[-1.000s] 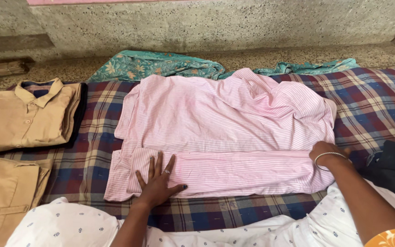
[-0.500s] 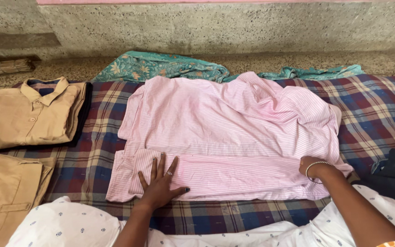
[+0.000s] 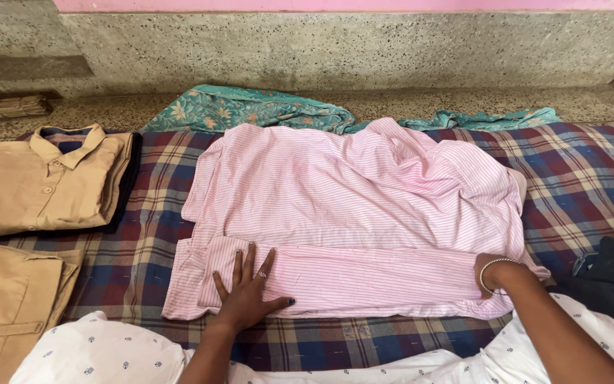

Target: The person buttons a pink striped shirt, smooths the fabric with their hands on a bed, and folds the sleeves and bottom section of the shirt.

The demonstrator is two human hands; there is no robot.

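A pink striped shirt point(image 3: 349, 199) lies spread on a plaid blanket point(image 3: 584, 171), its near side folded over into a long band. My left hand point(image 3: 249, 290) rests flat on the left end of that band, fingers apart, a ring on one finger. My right hand point(image 3: 493, 272), with a thin bangle at the wrist, sits at the band's right end, fingers curled into the cloth and mostly hidden.
A folded tan shirt point(image 3: 44, 181) lies at the left, another tan garment point(image 3: 5, 299) below it. A teal floral cloth point(image 3: 250, 107) is bunched behind the pink shirt. A dark garment point(image 3: 609, 274) sits at the right. A speckled stone wall point(image 3: 349, 50) runs along the back.
My right hand has drawn back toward me along the shirt's right edge, pulling the fold there. My left hand has stayed pressed on the band.
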